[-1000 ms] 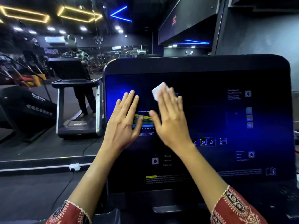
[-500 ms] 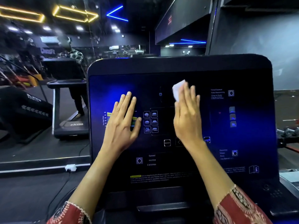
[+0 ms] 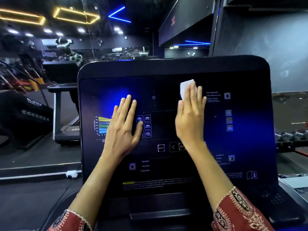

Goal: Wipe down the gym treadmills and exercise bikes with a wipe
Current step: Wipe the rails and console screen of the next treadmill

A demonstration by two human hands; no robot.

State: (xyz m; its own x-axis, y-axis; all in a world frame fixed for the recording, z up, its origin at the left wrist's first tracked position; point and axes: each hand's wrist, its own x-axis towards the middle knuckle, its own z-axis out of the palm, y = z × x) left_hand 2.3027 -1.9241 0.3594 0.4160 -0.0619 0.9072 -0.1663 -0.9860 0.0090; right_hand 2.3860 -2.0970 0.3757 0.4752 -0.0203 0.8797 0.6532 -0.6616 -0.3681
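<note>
Faced a treadmill console (image 3: 175, 72), dark and glossy, washed with blue glare, filling most of the view. Could not see its base, cut off at the bottom edge. Left of the console, made out a second treadmill (image 3: 66, 130), its deck partly hidden behind the console's left edge. Behind that machine's own panel, glimpsed another person (image 3: 75, 57), covered from the chest down and blurred. Right of the console, noted a row of dumbbells (image 3: 290, 135), too smeared to count. Below the console, saw two red patterned sleeves (image 3: 240, 210), both clipped by the bottom edge.

Held the left hand (image 3: 123, 124) flat against the console's left half, fingers straight and close together, thumb spread, gripping nothing. Pressed the right hand (image 3: 190, 117) flat against the console's upper right-centre, fingers straight and together, onto a white wipe (image 3: 184, 88). Showed only the wipe's upper left corner past the fingertips. Hid the rest under fingers and palm, so could not tell its full shape.

Under the left hand, covered the right part of a coloured heart-rate chart (image 3: 102, 125) and some of a grid of program icons (image 3: 147, 125). At the console's lower centre, read a RESET button (image 3: 161, 148) plainly. Just right of it, caught an OK button (image 3: 180, 146) half covered by the right wrist. Near the console's lower edge, found warning text (image 3: 150, 183) too blurred to read.
</note>
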